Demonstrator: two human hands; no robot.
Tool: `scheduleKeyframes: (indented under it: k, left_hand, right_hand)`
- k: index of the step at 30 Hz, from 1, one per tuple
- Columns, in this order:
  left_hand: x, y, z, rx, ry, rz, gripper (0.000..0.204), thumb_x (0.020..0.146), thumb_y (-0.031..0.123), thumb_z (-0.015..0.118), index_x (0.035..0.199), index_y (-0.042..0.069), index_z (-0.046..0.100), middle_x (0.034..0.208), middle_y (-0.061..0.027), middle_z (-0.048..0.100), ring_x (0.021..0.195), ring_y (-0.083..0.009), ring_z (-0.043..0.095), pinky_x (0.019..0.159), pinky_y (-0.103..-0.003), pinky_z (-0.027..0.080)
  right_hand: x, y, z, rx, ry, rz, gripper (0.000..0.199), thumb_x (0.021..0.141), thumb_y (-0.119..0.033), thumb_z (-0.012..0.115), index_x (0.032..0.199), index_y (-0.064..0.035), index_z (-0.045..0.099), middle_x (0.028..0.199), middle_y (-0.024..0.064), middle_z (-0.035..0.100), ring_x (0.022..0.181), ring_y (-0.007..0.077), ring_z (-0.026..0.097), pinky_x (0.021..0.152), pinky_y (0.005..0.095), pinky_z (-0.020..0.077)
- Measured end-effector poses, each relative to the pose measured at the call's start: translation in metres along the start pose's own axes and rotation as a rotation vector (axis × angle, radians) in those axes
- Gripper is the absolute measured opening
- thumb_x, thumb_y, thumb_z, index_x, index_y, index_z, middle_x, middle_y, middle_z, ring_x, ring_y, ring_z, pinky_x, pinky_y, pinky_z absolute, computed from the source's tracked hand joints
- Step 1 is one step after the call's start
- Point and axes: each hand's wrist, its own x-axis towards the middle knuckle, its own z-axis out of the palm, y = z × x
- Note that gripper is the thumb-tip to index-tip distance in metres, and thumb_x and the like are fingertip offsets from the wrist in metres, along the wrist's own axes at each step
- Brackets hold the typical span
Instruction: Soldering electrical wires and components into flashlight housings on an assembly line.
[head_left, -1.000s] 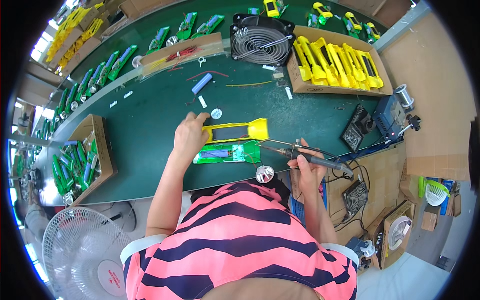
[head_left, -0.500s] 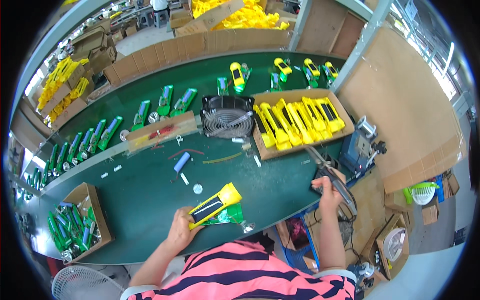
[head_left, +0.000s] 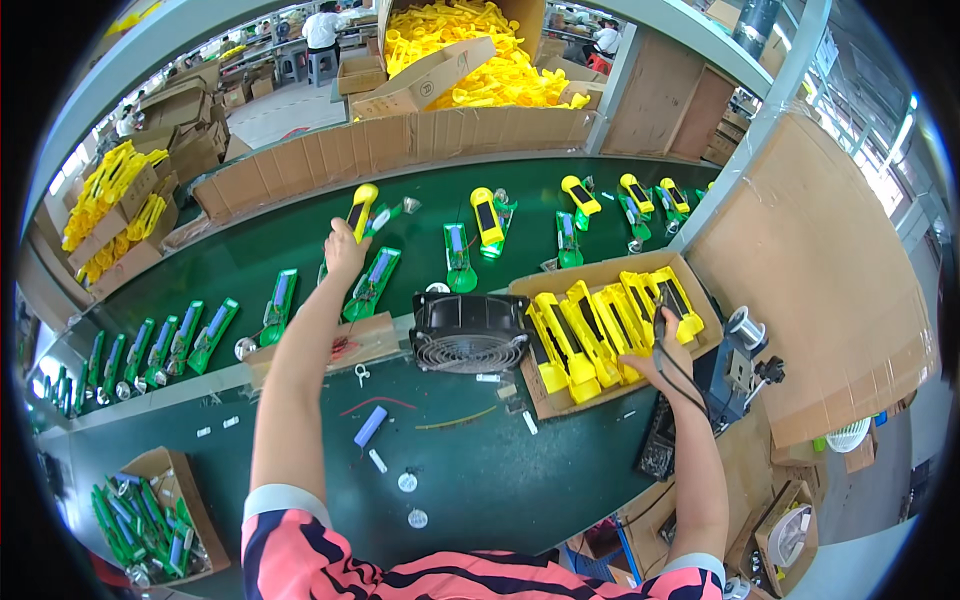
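Note:
Over the far green belt, my left hand (head_left: 345,250) is closed round the lower end of a yellow lamp casing (head_left: 361,208) with a dark panel. A green part with a small silver reflector (head_left: 411,205) shows beside that casing. My right hand (head_left: 674,356) is at the near right edge of a cardboard box (head_left: 560,405) of yellow casings (head_left: 590,335). It grips a black corded tool, seemingly a soldering iron (head_left: 659,328), whose tip I cannot make out. Its outstretched thumb side reaches the end of one casing; whether it holds that casing I cannot tell.
A black fan (head_left: 470,335) stands left of the box. Green lamp halves (head_left: 280,305) line the belt. A carton of green parts (head_left: 190,500) sits near left, and a blue battery (head_left: 370,426) lies mid-table. A solder spool (head_left: 745,327) and cardboard panel (head_left: 820,270) are at right.
My left hand has carried the yellow casing and green part from the near table edge up to the far belt. My right hand has moved up to the box with the black tool.

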Motion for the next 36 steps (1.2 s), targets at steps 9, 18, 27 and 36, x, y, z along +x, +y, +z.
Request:
scheduleKeyframes:
  k: [9, 18, 27, 36]
  left_hand:
    - [0.010, 0.078, -0.003, 0.523, -0.474, 0.414, 0.049, 0.078, 0.052, 0.052, 0.082, 0.005, 0.063, 0.081, -0.0111, 0.064, 0.071, -0.0254, 0.064, 0.057, -0.034, 0.051]
    - [-0.077, 0.065, 0.006, 0.500, -0.290, 0.129, 0.028, 0.079, 0.013, 0.051, 0.103, 0.000, 0.048, 0.099, -0.0183, 0.055, 0.095, -0.0313, 0.055, 0.075, -0.041, 0.048]
    - [-0.139, 0.108, -0.219, -0.127, 0.010, 0.290, 0.096, 0.055, 0.018, 0.078, 0.132, 0.013, 0.019, 0.098, -0.0213, 0.053, 0.088, -0.0359, 0.056, 0.075, -0.040, 0.047]
    - [-0.362, 0.048, -0.338, -0.581, -0.338, 0.010, 0.030, 0.064, 0.016, 0.076, 0.074, 0.006, 0.049, 0.083, -0.0072, 0.060, 0.081, -0.0126, 0.055, 0.070, -0.030, 0.046]
  right_hand:
    - [0.008, 0.014, 0.021, -0.065, -0.023, -0.024, 0.097, 0.057, -0.027, 0.078, 0.128, -0.0087, 0.016, 0.102, 0.0225, 0.056, 0.090, 0.0369, 0.057, 0.079, 0.0370, 0.0457]
    - [-0.032, 0.001, 0.029, 0.050, 0.299, -0.006, 0.059, 0.067, 0.002, 0.051, 0.122, -0.0110, 0.032, 0.084, 0.0219, 0.054, 0.080, 0.0397, 0.054, 0.071, 0.0416, 0.0434]
    - [-0.112, 0.040, 0.000, 0.474, 0.409, 0.006, 0.051, 0.067, 0.001, 0.058, 0.117, -0.0103, 0.055, 0.128, 0.0118, 0.037, 0.120, 0.0244, 0.035, 0.101, 0.0310, 0.0261]
    - [-0.274, 0.005, -0.014, 0.750, 0.171, -0.302, 0.057, 0.062, 0.002, 0.065, 0.117, -0.0112, 0.056, 0.126, 0.0068, 0.034, 0.117, 0.0229, 0.034, 0.102, 0.0323, 0.0257]
